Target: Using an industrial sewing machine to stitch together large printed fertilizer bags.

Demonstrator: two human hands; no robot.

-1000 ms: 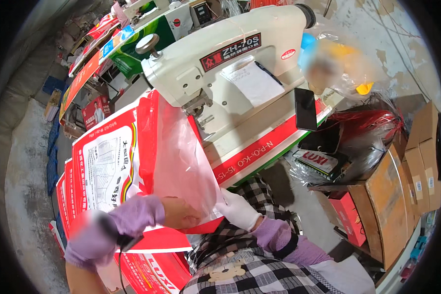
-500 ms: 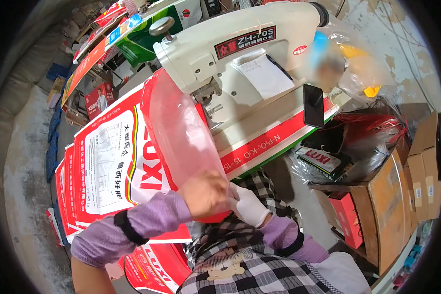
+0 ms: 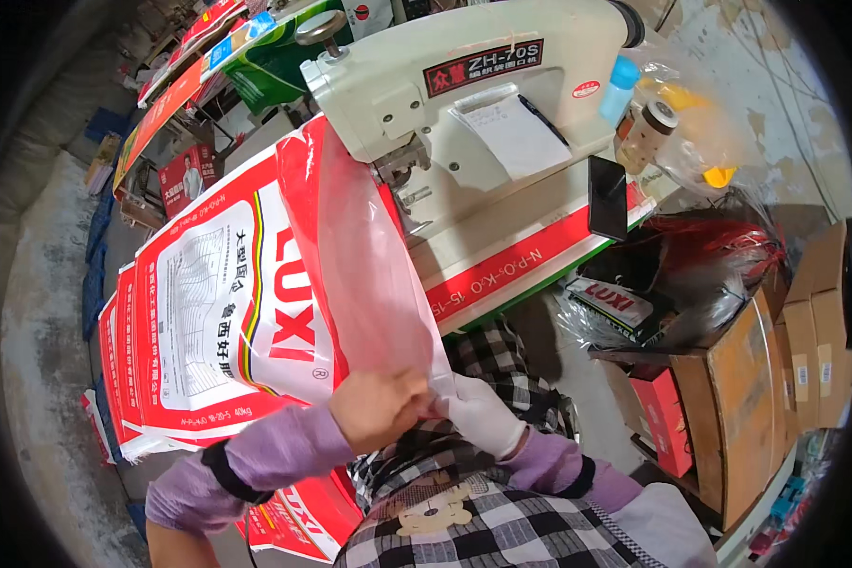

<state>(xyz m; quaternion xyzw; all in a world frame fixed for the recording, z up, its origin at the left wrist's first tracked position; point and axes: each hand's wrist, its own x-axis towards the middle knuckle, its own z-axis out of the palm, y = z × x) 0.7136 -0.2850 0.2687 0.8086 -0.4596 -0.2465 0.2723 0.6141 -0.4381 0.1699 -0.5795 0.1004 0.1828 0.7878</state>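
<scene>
A large red-and-white woven sack [image 3: 284, 275] lies on its side to the left of a cream industrial sewing machine [image 3: 483, 85]. Its mouth gapes, showing a pale pink inside [image 3: 369, 256], and its upper corner is under the machine's needle head [image 3: 405, 170]. My bare left hand [image 3: 383, 409] is closed at the near corner of the mouth. Right beside it, my right hand [image 3: 483, 417], in a white glove, pinches the same edge. The fingertips of both hands are partly hidden where they meet.
On the machine bed lies a black phone [image 3: 607, 199]; a white notepad [image 3: 509, 137] with a pen rests against the machine body. A thread spool [image 3: 646, 133] and blue bottle [image 3: 620, 90] stand behind. Cardboard boxes [image 3: 743, 417] are at right, and another red sack [image 3: 308, 516] is below.
The sack's near side has swung up and left, uncovering more of its printed face. My left hand has shifted slightly left and down; my right stays at the edge.
</scene>
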